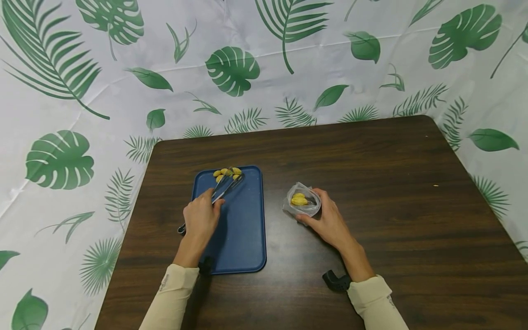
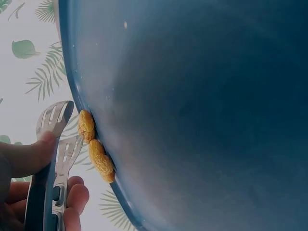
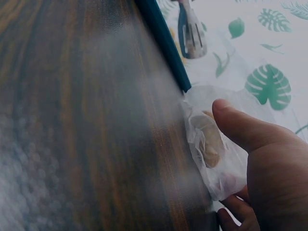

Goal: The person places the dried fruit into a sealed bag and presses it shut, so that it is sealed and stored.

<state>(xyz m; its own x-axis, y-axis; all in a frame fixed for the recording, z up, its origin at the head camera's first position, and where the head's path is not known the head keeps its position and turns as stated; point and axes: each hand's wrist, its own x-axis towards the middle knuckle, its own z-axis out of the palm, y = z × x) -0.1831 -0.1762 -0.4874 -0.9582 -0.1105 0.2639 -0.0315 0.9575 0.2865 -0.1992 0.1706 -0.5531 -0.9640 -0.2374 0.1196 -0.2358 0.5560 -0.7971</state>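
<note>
My left hand (image 1: 200, 217) grips metal tongs with slotted heads and dark handles (image 2: 41, 192), thumb on one arm and fingers curled round the other. Both tong heads hover over the far end of a blue tray (image 1: 243, 224), spread apart. Several wrinkled yellow oval pieces like dried fruit (image 1: 236, 171) lie there, close to the heads; no piece is seen between them. My right hand (image 1: 332, 227) holds a clear plastic bag (image 1: 290, 210) upright by its side, mouth up. Yellow pieces (image 1: 299, 199) of the same look sit inside it.
The dark wooden table (image 1: 392, 183) extends to the right of the bag. A small pale crumb (image 1: 436, 185) lies on it. Behind the far edge hangs a white cloth with green leaves (image 1: 233, 71). A black strap mount (image 1: 336, 280) is on my right wrist.
</note>
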